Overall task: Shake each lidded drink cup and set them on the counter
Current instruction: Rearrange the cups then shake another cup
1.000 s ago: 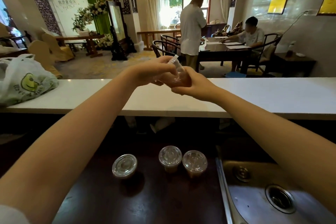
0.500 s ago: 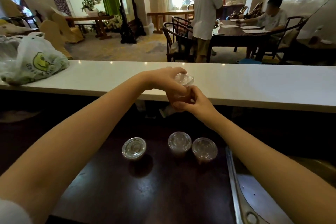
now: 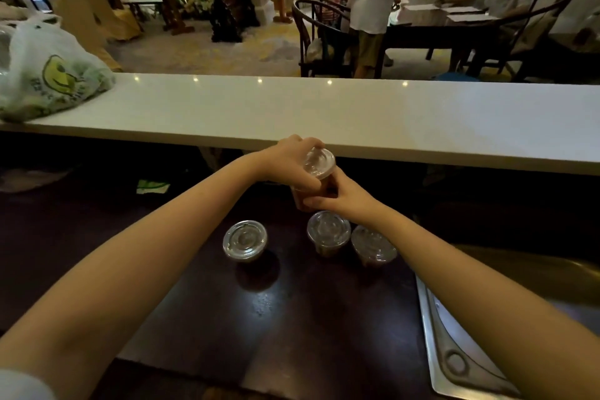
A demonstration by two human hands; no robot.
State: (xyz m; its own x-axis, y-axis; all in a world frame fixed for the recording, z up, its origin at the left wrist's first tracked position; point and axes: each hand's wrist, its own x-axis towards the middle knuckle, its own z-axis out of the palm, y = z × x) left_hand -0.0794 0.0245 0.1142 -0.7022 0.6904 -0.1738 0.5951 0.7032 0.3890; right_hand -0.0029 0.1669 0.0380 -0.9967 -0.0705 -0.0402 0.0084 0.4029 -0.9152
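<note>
I have both hands on the held cup (image 3: 319, 177): my left hand (image 3: 287, 163) curls over its lid rim and my right hand (image 3: 344, 199) grips its lower body. It sits upright, just beyond a lone cup (image 3: 245, 240) and a pair of cups (image 3: 328, 232) on the dark worktop (image 3: 292, 318).

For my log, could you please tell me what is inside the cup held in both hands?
A brown drink shows through the held cup, under its clear lid. The left hand and right hand cover much of its wall, hiding the fill level.
</note>
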